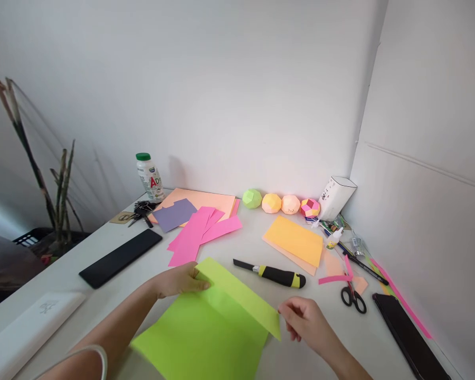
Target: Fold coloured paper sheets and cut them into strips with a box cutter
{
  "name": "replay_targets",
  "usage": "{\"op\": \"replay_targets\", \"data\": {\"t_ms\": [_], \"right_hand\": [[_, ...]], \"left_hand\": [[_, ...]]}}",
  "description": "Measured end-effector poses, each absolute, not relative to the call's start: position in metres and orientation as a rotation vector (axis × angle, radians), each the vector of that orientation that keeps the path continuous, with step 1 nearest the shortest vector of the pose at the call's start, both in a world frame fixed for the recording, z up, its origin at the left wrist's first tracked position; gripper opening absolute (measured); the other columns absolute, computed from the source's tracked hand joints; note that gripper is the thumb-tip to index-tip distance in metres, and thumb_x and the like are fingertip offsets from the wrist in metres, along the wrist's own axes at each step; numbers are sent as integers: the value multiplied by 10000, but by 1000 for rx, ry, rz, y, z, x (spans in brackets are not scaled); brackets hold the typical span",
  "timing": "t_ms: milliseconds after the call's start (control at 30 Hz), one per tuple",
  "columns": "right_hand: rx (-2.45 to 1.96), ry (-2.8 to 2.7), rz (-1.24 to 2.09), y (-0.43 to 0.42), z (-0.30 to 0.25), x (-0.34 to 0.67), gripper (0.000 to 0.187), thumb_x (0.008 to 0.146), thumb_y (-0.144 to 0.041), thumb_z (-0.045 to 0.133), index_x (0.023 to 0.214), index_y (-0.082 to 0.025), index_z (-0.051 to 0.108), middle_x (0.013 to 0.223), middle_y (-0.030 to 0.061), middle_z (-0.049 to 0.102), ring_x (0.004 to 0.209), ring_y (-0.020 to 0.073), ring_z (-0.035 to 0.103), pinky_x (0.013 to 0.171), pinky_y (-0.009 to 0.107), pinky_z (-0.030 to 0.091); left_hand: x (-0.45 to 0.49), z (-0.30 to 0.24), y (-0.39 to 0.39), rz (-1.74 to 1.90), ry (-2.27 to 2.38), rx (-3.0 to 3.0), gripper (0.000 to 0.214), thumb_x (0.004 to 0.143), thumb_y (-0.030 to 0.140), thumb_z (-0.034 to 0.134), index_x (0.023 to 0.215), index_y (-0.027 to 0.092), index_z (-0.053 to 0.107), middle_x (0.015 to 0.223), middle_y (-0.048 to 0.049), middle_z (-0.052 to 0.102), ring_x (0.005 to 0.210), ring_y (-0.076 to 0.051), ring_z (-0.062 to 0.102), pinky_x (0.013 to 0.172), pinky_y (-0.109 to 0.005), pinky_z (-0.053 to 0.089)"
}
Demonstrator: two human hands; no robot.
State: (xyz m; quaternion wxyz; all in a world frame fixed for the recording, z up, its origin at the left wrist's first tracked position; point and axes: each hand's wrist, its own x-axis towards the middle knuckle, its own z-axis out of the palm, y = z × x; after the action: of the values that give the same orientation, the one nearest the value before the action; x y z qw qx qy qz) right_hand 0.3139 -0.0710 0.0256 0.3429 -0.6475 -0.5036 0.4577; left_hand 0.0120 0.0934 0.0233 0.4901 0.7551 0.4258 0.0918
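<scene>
The left hand [184,279] grips the upper left corner of a lime-green paper sheet [209,338], which has a folded band along its far edge; the right hand [306,322], fingers curled, has its fingertips at the band's right end, though whether they pinch it is hard to tell. Just beyond lies a black-and-lime utility knife [281,276], with yellow-orange paper [295,240] behind it. Pink paper strips [192,237] lie to the left, near a purple sheet [175,215]. Four faceted paper balls [271,203] line the wall [261,95]. Black-handled scissors [353,300] lie right, beside a dark smartphone [407,335].
</scene>
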Motion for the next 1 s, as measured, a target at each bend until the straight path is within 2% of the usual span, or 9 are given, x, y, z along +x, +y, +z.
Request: {"op": "replay_targets", "data": {"t_ms": [100, 200, 333, 400, 533, 633, 700, 867, 1000], "right_hand": [[-1701, -1677, 624, -70, 11, 305, 351, 873, -477, 496, 739, -181, 630, 670, 41, 573, 616, 179, 550, 545, 302, 483], [-1345, -2015, 428, -74, 11, 298, 320, 915, -323, 442, 1179, -194, 568, 1083, 135, 610, 1007, 261, 570, 840, 409, 500], [-1036, -2230, 541, -82, 20, 290, 522, 959, -284, 309, 1468, -215, 219, 1486, 124, 320, 1374, 270, 268, 1085, 483, 301], [-972, -2258, 567, -84, 21, 286, 597, 951, -401, 320, 1488, -207, 148, 1537, 118, 207, 1406, 297, 174, 1097, 513, 263], [-1040, -2448, 522, -84, 14, 283, 731, 877, -521, 468, 1475, -177, 223, 1545, 129, 171, 1413, 327, 113, 1108, 541, 209], [-1134, -2598, 576, -81, 8, 285, 707, 871, -517, 498, 1446, -152, 308, 1538, 132, 189, 1417, 306, 103, 1129, 514, 173], [-1170, -2631, 615, -80, 6, 286, 692, 872, -516, 503, 1433, -147, 337, 1536, 132, 196, 1419, 294, 100, 1138, 497, 162], [-1219, -2577, 600, -80, 5, 284, 621, 851, -457, 550, 1353, -106, 449, 1516, 170, 245, 1415, 308, 117, 1128, 490, 213], [-1321, -2467, 532, -79, 4, 283, 450, 844, -305, 541, 1232, -77, 538, 1500, 196, 268, 1410, 306, 149, 1109, 464, 288]], "left_hand": [[15, 21, 97, -28, 855, 1765, 374, 665, 572, 648, 687, 200, 657, 615, 15, 622, 552, -177, 576, 512, -268, 444], [18, 19, 94, -166, 773, 1779, 290, 720, 487, 603, 716, 200, 644, 682, 22, 645, 604, -177, 595, 539, -258, 445], [24, 20, 87, -109, 883, 1884, 216, 716, 383, 569, 849, 219, 618, 847, 26, 677, 742, -200, 636, 598, -260, 473], [28, 20, 85, -74, 917, 1931, 239, 715, 365, 566, 904, 222, 597, 919, 14, 675, 797, -212, 640, 626, -267, 481], [28, 16, 86, -2, 921, 1983, 379, 720, 394, 594, 1055, 218, 564, 1001, -16, 651, 880, -233, 626, 702, -290, 487], [18, 14, 94, 46, 844, 1938, 680, 739, 412, 603, 1347, 227, 361, 1132, -51, 602, 930, -221, 610, 778, -313, 490], [9, 16, 99, 101, 866, 1991, 765, 757, 453, 597, 1409, 233, 262, 1223, -77, 548, 997, -221, 580, 843, -336, 474], [-2, 45, 86, 72, 787, 2131, 487, 845, 521, 495, 1234, 229, 495, 1230, -72, 559, 1090, -220, 541, 936, -335, 431], [15, 59, 48, -249, 842, 2298, 595, 793, 465, 559, 1324, 214, 466, 1390, -103, 452, 1258, -299, 430, 1013, -411, 379]]}}
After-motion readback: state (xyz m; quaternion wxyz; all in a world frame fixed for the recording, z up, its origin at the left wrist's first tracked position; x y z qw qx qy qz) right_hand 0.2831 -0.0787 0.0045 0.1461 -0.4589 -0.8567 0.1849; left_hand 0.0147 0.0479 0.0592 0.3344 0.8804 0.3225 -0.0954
